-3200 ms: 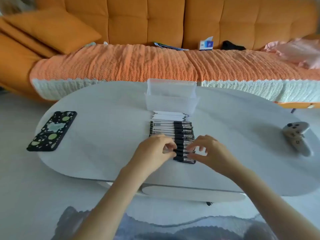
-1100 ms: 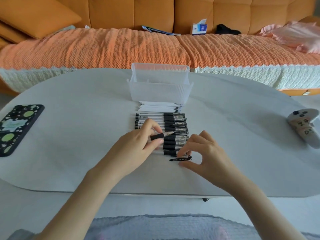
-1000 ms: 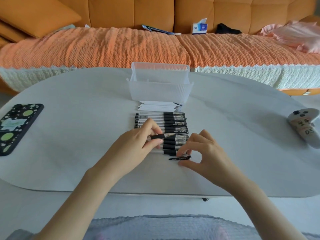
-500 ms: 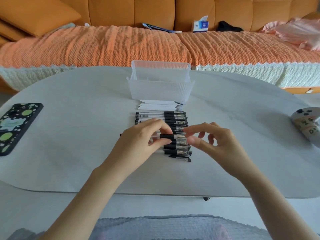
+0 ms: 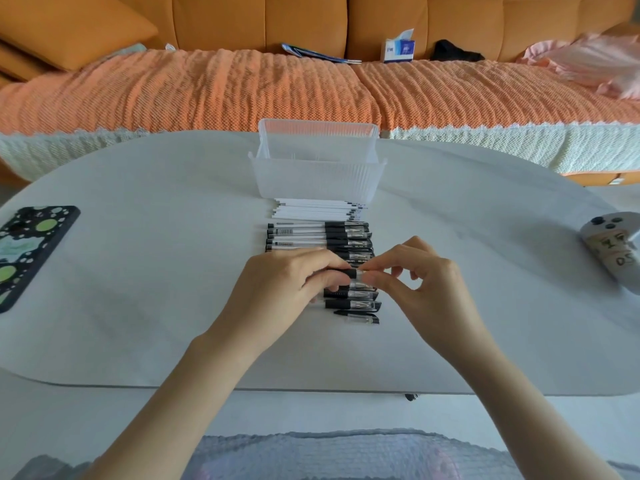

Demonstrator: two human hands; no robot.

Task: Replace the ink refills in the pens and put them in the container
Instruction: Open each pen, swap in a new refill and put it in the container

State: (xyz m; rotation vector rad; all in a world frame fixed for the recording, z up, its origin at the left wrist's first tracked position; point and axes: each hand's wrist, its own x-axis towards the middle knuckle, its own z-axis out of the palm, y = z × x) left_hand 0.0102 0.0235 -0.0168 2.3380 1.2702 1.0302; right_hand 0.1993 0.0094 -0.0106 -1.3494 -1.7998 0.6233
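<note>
While left hand (image 5: 284,285) and right hand (image 5: 422,282) pinch one pen (image 5: 348,273), lengthwise left-right, black grip end rightward, one container (image 5: 317,178) stands far; hands hide the row (image 5: 318,237) count.

Soft even daylight, faint shadows, wide-angle edge bowing, slight softness

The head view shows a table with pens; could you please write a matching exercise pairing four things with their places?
1 container
2 phone
3 refills
4 controller

A left edge of the table
B between container and pens
C right edge of the table
D farthest back, nearest the sofa

Pairs: 1-D, 2-A, 3-B, 4-C.
</note>
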